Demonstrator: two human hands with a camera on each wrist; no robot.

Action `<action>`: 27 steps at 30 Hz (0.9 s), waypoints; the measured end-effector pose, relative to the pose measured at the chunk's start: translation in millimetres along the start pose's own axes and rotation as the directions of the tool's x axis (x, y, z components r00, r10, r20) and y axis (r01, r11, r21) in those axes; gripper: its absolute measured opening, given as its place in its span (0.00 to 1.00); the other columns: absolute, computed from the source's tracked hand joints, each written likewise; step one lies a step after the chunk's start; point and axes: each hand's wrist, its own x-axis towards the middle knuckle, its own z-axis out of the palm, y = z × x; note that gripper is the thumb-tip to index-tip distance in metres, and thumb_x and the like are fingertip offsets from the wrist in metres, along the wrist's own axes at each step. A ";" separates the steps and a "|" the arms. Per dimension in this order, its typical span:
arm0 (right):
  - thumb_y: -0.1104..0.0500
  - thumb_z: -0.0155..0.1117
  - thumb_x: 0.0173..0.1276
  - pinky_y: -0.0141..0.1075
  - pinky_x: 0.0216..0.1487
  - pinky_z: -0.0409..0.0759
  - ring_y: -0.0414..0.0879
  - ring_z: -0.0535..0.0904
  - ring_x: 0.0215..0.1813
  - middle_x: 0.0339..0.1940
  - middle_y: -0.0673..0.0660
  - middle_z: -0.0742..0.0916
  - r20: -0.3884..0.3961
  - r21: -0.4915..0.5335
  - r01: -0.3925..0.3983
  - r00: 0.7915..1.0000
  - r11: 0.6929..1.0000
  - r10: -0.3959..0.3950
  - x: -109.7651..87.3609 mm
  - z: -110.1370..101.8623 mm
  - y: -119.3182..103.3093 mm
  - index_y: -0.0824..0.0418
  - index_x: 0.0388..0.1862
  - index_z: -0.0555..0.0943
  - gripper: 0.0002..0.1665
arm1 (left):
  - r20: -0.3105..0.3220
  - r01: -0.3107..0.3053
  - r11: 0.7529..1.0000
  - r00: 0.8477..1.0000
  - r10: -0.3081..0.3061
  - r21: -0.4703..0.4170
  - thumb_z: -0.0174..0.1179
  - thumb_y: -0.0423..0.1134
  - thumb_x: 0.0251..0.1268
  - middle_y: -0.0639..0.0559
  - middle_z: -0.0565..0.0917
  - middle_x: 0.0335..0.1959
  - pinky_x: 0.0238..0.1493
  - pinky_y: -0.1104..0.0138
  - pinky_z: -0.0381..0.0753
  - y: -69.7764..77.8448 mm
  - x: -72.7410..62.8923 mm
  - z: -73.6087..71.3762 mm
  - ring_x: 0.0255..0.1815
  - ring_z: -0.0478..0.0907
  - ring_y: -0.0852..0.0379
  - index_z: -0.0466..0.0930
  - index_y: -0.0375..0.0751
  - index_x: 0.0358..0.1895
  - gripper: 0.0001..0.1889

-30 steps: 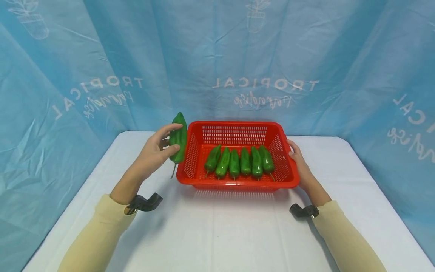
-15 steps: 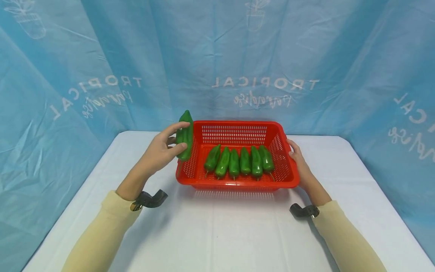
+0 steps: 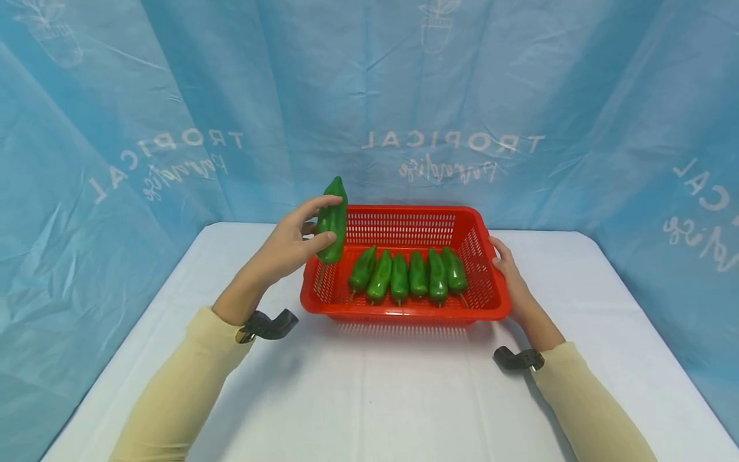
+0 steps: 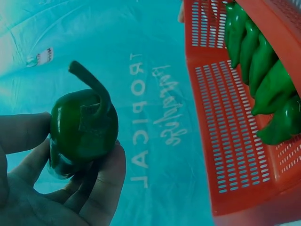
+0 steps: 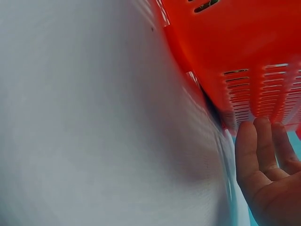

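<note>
My left hand (image 3: 288,244) grips a long green pepper (image 3: 333,221) between thumb and fingers. It is held upright, tip up and stem down, over the left end of a red plastic basket (image 3: 398,312). From the left wrist view, the stem end of the pepper (image 4: 84,127) faces the camera. Several more green peppers (image 3: 400,279) lie side by side in the basket, toward its right. At the basket's right rim, my right hand (image 3: 510,276) holds on with the thumb at the edge; in the right wrist view its fingers (image 5: 266,146) reach up against the slotted outer wall.
A white cloth covers the table (image 3: 392,398) under the basket. Blue printed curtains (image 3: 369,96) hang behind and on both sides. Each wrist carries a black camera mount (image 3: 271,324).
My left hand has moved right and slightly up with the pepper, from beside the basket's left rim to over its left end. My right hand and the basket stay in place.
</note>
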 end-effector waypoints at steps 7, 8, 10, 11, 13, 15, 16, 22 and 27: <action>0.51 0.36 0.81 0.28 0.50 0.84 0.34 0.79 0.54 0.62 0.45 0.72 -0.001 -0.010 -0.011 1.000 1.000 0.011 0.8 0.5 -0.6 0.39 0.80 0.45 0.32 | 0.030 0.008 1.000 1.000 -0.007 -0.030 0.55 0.34 0.72 0.44 0.67 0.70 0.49 0.53 0.87 -5.2 8.3 5.1 0.61 0.78 0.39 0.62 0.53 0.74 0.29; 0.51 0.36 0.81 0.28 0.49 0.84 0.34 0.80 0.54 0.62 0.45 0.72 -0.003 -0.010 -0.012 1.000 1.000 0.012 1.1 0.3 -0.7 0.39 0.80 0.45 0.32 | 0.037 0.008 0.999 0.999 -0.007 -0.031 0.55 0.34 0.72 0.43 0.67 0.70 0.49 0.53 0.87 -5.4 10.2 6.1 0.60 0.78 0.39 0.62 0.53 0.74 0.29; 0.50 0.36 0.81 0.28 0.49 0.84 0.34 0.80 0.54 0.62 0.45 0.72 -0.007 -0.010 -0.014 1.000 1.000 0.014 1.4 0.0 -0.9 0.39 0.80 0.45 0.32 | 0.056 0.017 1.000 0.998 -0.015 -0.027 0.55 0.35 0.72 0.43 0.68 0.69 0.50 0.53 0.87 -6.3 14.3 8.2 0.61 0.79 0.39 0.62 0.53 0.74 0.29; 0.51 0.36 0.81 0.28 0.49 0.84 0.34 0.80 0.54 0.62 0.45 0.72 -0.008 -0.010 -0.015 1.000 1.000 0.015 1.4 -0.1 -0.8 0.39 0.80 0.45 0.32 | 0.066 0.023 1.000 0.998 -0.021 -0.021 0.56 0.35 0.72 0.43 0.68 0.70 0.50 0.52 0.86 -7.3 16.6 9.2 0.62 0.78 0.39 0.63 0.53 0.73 0.28; 0.50 0.36 0.81 0.28 0.49 0.85 0.34 0.80 0.53 0.62 0.45 0.72 -0.003 -0.003 -0.016 1.000 1.000 0.016 1.4 -0.2 -0.3 0.39 0.80 0.45 0.32 | 0.080 0.040 0.999 0.996 -0.041 0.014 0.56 0.36 0.72 0.45 0.66 0.72 0.53 0.51 0.85 -10.1 22.0 11.3 0.64 0.76 0.40 0.63 0.54 0.73 0.28; 0.50 0.36 0.81 0.29 0.49 0.85 0.34 0.80 0.53 0.62 0.45 0.72 0.002 -0.005 -0.017 1.000 1.000 0.017 1.5 -0.4 0.6 0.39 0.80 0.44 0.32 | 0.097 0.061 0.997 0.993 -0.065 0.048 0.57 0.38 0.72 0.48 0.63 0.75 0.54 0.51 0.83 -14.0 28.7 12.4 0.69 0.72 0.42 0.64 0.57 0.73 0.28; 0.50 0.36 0.81 0.29 0.49 0.85 0.34 0.80 0.53 0.62 0.45 0.72 0.004 -0.005 -0.018 1.000 1.000 0.018 1.5 -0.3 0.9 0.39 0.80 0.44 0.32 | 0.105 0.069 0.995 0.991 -0.076 0.074 0.58 0.39 0.72 0.49 0.61 0.77 0.55 0.51 0.82 -16.3 32.8 12.9 0.71 0.70 0.43 0.64 0.58 0.73 0.28; 0.51 0.35 0.81 0.29 0.48 0.85 0.35 0.80 0.53 0.62 0.46 0.72 0.006 0.000 -0.022 1.000 1.000 0.022 0.5 -0.4 1.4 0.40 0.80 0.44 0.32 | 0.158 0.152 0.978 0.972 -0.175 0.146 0.58 0.40 0.72 0.50 0.57 0.79 0.50 0.53 0.82 -28.1 56.5 14.2 0.76 0.60 0.45 0.64 0.59 0.73 0.28; 0.50 0.38 0.81 0.29 0.48 0.85 0.35 0.80 0.54 0.62 0.45 0.72 0.001 -0.014 -0.019 1.000 1.000 0.019 0.6 -0.1 -1.2 0.39 0.80 0.44 0.33 | 0.158 0.171 0.975 0.968 -0.194 0.144 0.58 0.38 0.72 0.50 0.57 0.80 0.56 0.50 0.80 -25.9 70.9 14.4 0.79 0.56 0.45 0.65 0.58 0.73 0.28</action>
